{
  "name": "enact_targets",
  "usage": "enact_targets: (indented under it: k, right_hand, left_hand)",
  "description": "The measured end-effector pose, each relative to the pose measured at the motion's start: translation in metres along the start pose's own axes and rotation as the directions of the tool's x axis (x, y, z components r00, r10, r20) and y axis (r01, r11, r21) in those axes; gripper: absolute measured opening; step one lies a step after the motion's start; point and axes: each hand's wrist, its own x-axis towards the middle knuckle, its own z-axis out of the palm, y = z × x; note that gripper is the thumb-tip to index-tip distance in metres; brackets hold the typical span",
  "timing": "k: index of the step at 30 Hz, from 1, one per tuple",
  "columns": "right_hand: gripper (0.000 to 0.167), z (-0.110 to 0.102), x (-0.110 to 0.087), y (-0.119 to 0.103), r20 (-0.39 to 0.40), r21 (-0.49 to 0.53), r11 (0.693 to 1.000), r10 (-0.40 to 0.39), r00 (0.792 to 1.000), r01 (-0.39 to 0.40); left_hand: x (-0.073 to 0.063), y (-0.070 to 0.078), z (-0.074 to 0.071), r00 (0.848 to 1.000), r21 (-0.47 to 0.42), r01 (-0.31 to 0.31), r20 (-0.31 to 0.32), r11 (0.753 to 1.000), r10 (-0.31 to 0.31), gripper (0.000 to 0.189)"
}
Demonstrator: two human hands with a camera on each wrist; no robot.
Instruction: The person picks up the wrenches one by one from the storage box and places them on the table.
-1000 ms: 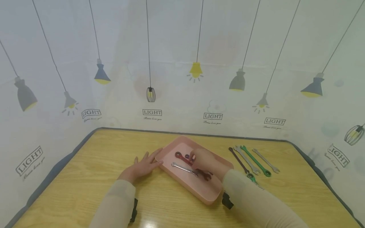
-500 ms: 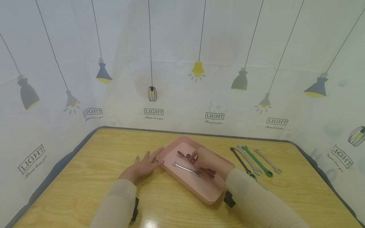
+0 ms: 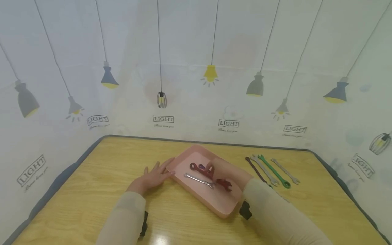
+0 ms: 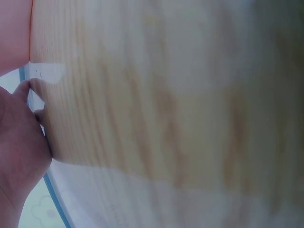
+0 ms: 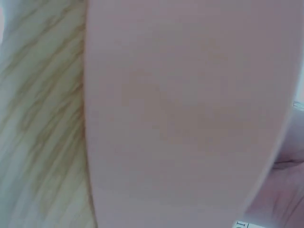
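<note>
My right hand (image 3: 222,170) reaches into a pink tray (image 3: 191,195) and pinches a red combination wrench (image 3: 200,170) by its middle. That wrench's ring end points to the left and its jaw end shows below the hand. Beside it in the tray lies a silver wrench (image 3: 199,180). The small purple ring end (image 3: 201,166) of another wrench shows behind the red one, the rest hidden by the hand. My left hand (image 3: 153,177), fingers spread, touches the tray's left corner. In the right wrist view the tray's outer wall (image 5: 190,118) covers most of the picture.
Right of the tray, a dark red wrench (image 3: 255,168), a large silver wrench (image 3: 265,170), a green wrench (image 3: 274,171) and a smaller silver wrench (image 3: 284,170) lie side by side. My right sleeve (image 3: 272,207) partly covers another green tool there. A lamp-printed curtain (image 3: 190,85) surrounds the wooden table (image 3: 147,146).
The red wrench turned onto its edge half a second ago and now shows its flat face again, still in my right hand. The left hand keeps its place at the tray.
</note>
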Motion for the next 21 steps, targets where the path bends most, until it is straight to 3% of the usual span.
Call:
enact_targets:
  k: [10, 16, 21]
  right_hand:
    - [0.04, -0.009, -0.015, 0.006, 0.042, 0.079, 0.997, -0.019, 0.999, 0.015]
    - [0.039, -0.019, -0.029, 0.004, 0.025, 0.071, 0.997, -0.044, 0.999, 0.042]
    - [0.041, -0.032, -0.045, 0.004, -0.005, 0.133, 0.99, -0.037, 0.999, 0.038]
  left_hand:
    - [0.013, -0.015, 0.005, 1.0, 0.005, 0.031, 0.001, 1.0, -0.031, 0.07]
    - [0.015, -0.018, 0.006, 0.999, 0.006, 0.04, -0.001, 0.999, -0.04, 0.071]
    - [0.015, -0.018, 0.006, 1.0, 0.004, 0.031, -0.001, 1.0, -0.031, 0.07]
